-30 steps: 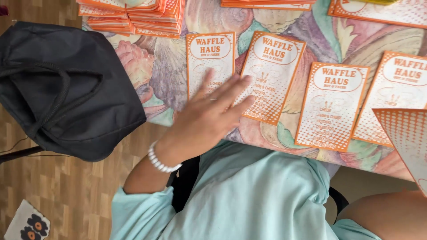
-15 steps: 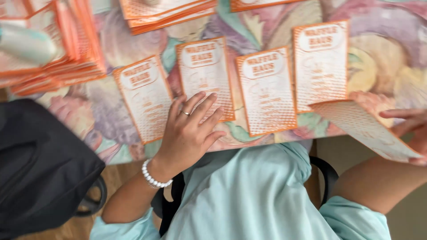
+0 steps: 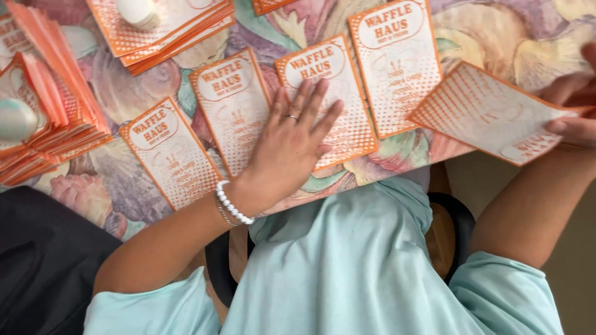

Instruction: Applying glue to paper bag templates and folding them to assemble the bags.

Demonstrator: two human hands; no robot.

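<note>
A row of four orange-and-white printed paper cards lay side by side on the table with a floral-patterned cloth (image 3: pixel 124 80), each tilted a little. The left hand (image 3: pixel 292 146) rested flat on them, palm down and fingers spread, gripping nothing; it covered the seam between the second card (image 3: pixel 231 99) and the third card (image 3: pixel 338 93), with the fingertips reaching up onto the third. A thin ring sat on one finger, and a white bead bracelet (image 3: pixel 234 203) circled the wrist at the table's near edge. The first card (image 3: pixel 171 152) lay just left of the wrist, and the fourth card (image 3: pixel 397 62) lay just right of the hand, untouched.

The right hand (image 3: pixel 574 108), only partly in view at the right edge, pinched a fifth orange-and-white card (image 3: pixel 490 115) by its right end between thumb and fingers. This card was held at a slant, its left corner close to the fourth card's lower right; whether it touched the table could not be told.

Further out, a stack of the same orange cards (image 3: pixel 180 28) sat at the top left with a pale rounded object (image 3: pixel 138 10) on it. Another heap of orange cards (image 3: pixel 49 118) fanned along the left edge, carrying a pale green rounded object (image 3: pixel 15 119). A dark bag (image 3: pixel 43 260) lay at the lower left. The person's pale mint shirt (image 3: pixel 347 267) filled the foreground.
</note>
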